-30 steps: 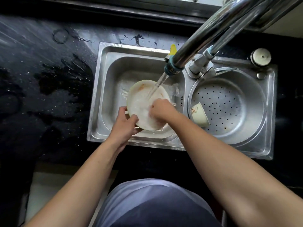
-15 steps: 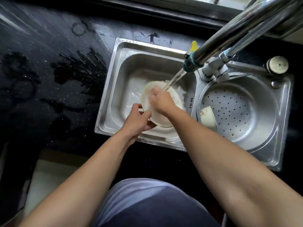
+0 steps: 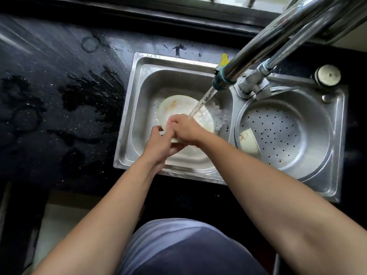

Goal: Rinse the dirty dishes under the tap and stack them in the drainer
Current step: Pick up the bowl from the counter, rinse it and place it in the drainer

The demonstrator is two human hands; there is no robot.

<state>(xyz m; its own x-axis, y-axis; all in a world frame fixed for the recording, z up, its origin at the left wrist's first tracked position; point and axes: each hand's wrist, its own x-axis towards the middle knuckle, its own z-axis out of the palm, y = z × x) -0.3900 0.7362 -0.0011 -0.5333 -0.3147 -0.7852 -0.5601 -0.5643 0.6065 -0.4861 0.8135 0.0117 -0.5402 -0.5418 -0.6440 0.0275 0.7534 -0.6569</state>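
A cream plate (image 3: 178, 107) with orange-brown smears tilts in the left sink basin (image 3: 143, 92), under the running stream from the tap (image 3: 222, 81). My left hand (image 3: 160, 144) grips the plate's near edge from below. My right hand (image 3: 183, 129) lies on the plate's face, fingers bent, with the water striking just above it. A small cream cup (image 3: 249, 141) with a printed motif lies on its side in the perforated steel drainer (image 3: 297, 139) on the right.
The black counter (image 3: 59, 106) to the left is wet with puddles and splashes. A round white knob (image 3: 327, 75) sits at the sink's back right corner. Long steel tap pipes (image 3: 288, 36) cross overhead.
My right hand has slid from the plate's right side toward its lower left part, uncovering the smeared upper face. The left hand keeps its hold on the plate's edge.
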